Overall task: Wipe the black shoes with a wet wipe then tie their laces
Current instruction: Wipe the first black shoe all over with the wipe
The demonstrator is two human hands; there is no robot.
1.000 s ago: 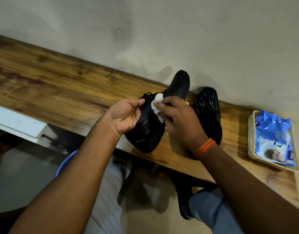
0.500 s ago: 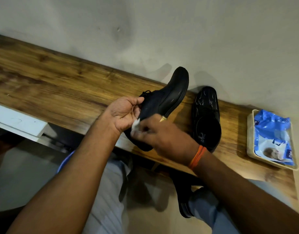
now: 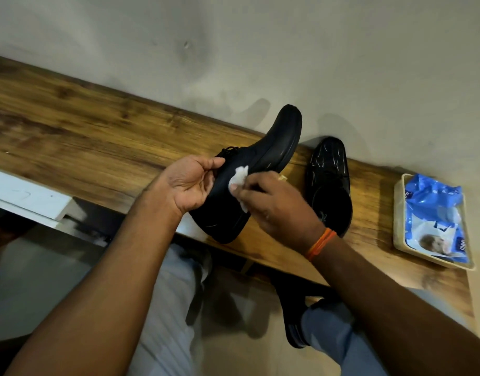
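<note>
- Working along the wooden table [image 3: 70,126], I hold the tilted black shoe [image 3: 260,164] up off its near edge, toe pointing far toward the wall, and I judge the wiping stage only partly done.
- Second shoe [image 3: 329,183] lies flat on the table just right of it, streaked and shiny; its laces and the held shoe's look untied.
- My left hand [image 3: 188,183] grips the held shoe at the collar, fingers curled in; I should keep that firm so the sole side stays exposed.
- My right hand [image 3: 274,204] pinches the wet wipe [image 3: 240,176] against the shoe's side; long strokes, heel to toe, suit best.
- Half a second back the wipe sat nearer the heel; now it is mid-side, farther up.
</note>
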